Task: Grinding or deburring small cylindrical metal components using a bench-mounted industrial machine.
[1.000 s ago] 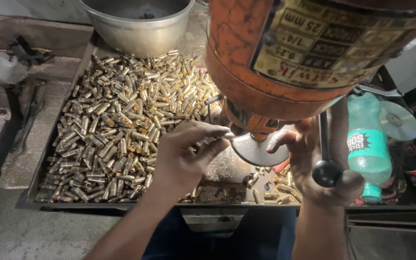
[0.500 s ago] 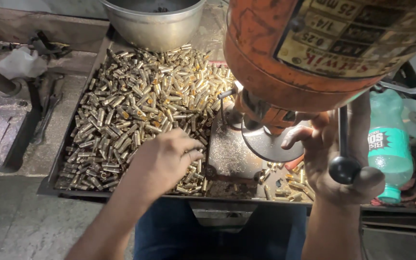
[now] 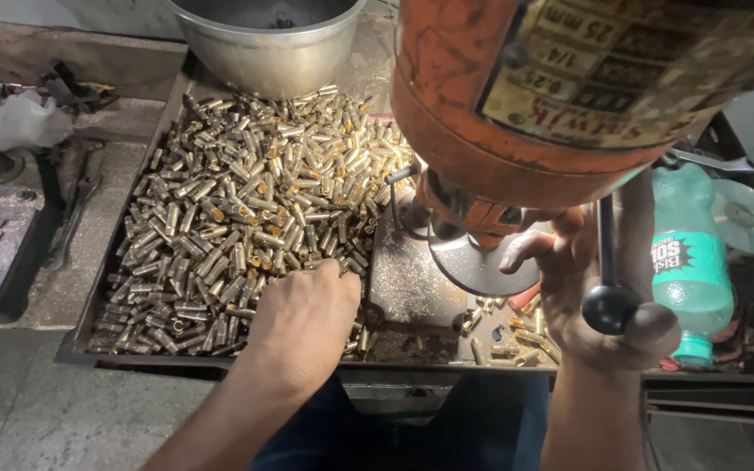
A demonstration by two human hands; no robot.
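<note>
A dark metal tray [image 3: 76,349] holds a big heap of short brass tubes [image 3: 237,209]. My left hand [image 3: 307,318] lies knuckles up on the near edge of the heap, its fingertips curled down among the tubes and hidden. My right hand [image 3: 560,270] hovers beside the round steel plate [image 3: 473,262] under an orange drill press head [image 3: 551,96], fingers apart and empty. The press lever with its black ball knob [image 3: 613,307] crosses in front of that hand. A few loose tubes [image 3: 517,336] lie below the plate.
A steel bowl [image 3: 263,48] stands at the tray's far edge. A green plastic bottle [image 3: 687,270] and a shiny disc [image 3: 748,218] sit to the right. A white rag [image 3: 23,122] and hand tools [image 3: 71,209] lie on the grey bench at left.
My left hand has drawn back from the plate under the spindle and moved left and down onto the heap of tubes. My right hand stays by the plate and lever.
</note>
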